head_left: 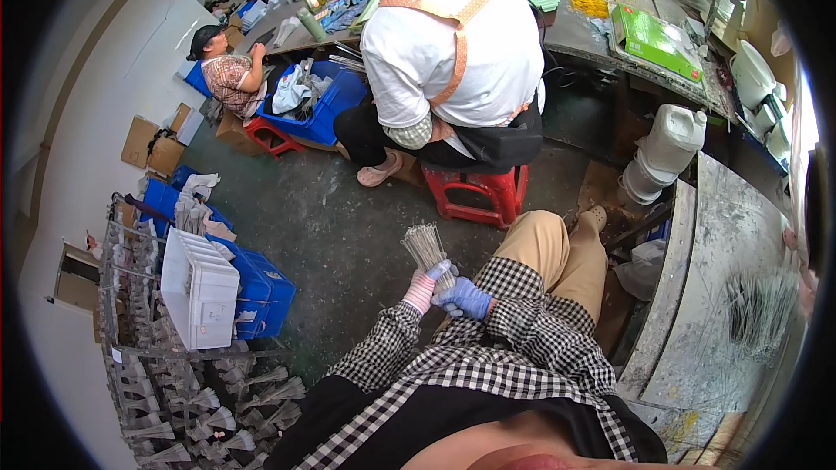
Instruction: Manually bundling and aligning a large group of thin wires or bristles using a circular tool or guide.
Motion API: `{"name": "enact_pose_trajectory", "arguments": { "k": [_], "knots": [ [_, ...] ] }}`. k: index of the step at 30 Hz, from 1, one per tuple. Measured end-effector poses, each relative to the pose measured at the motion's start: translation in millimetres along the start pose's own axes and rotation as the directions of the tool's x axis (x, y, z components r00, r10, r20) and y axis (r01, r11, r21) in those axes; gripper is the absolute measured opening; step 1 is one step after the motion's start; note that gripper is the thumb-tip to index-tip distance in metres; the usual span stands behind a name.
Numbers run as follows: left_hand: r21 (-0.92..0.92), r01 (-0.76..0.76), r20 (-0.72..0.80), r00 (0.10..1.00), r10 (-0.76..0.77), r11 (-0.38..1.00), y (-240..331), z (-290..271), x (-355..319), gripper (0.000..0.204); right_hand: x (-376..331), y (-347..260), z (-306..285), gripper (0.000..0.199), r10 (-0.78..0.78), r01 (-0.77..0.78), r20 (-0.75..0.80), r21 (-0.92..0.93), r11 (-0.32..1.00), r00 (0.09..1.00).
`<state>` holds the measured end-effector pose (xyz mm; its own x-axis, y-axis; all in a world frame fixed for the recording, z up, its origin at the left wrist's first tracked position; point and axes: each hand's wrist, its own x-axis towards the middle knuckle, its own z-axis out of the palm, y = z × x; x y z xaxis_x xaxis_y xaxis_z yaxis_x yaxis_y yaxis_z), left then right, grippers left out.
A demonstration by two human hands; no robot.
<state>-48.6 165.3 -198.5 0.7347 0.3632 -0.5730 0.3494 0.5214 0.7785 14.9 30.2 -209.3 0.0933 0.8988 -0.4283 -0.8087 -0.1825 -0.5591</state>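
Two gloved hands, one left hand [442,273] and one right hand [466,298], and between them I count a single bundle of thin rods [424,246]. Two co-workers [470,22] sit nearby, with two red stools [488,200] in sight. I make it two yellow piles [589,5], one green box [653,43], one white jug [675,135] and one white crate [202,287]. On the left stand at least two blue bins [270,292]; the rack bundles [209,422] are too many to count from here.
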Motion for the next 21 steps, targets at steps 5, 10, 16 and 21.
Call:
{"name": "enact_pose_trajectory", "arguments": {
  "k": [5, 10, 16, 21],
  "knots": [
    [-0.013, 0.002, -0.019, 1.000, -0.002, 1.000, 2, -3, -2, 0.041, 3, -2, 5, 0.015, -0.006, 0.005, 0.030, 0.035, 0.999, 1.000],
    [-0.036, 0.000, -0.027, 1.000, -0.001, 0.999, -1, -10, -2, 0.045, 0, -8, 11, 0.015, 0.036, -0.036, 0.026, 0.007, 0.999, 0.999],
    [-0.051, 0.001, -0.051, 0.999, -0.004, 0.999, 3, -8, -5, 0.045, 8, 0, 5, 0.014, 0.021, -0.023, 0.059, 0.025, 0.999, 0.998],
    [-0.070, -0.022, -0.035, 0.999, 0.020, 0.997, 0, -12, -5, 0.043, 7, -5, 13, 0.015, 0.021, -0.021, 0.014, 0.004, 1.000, 1.000]
  ]
}}
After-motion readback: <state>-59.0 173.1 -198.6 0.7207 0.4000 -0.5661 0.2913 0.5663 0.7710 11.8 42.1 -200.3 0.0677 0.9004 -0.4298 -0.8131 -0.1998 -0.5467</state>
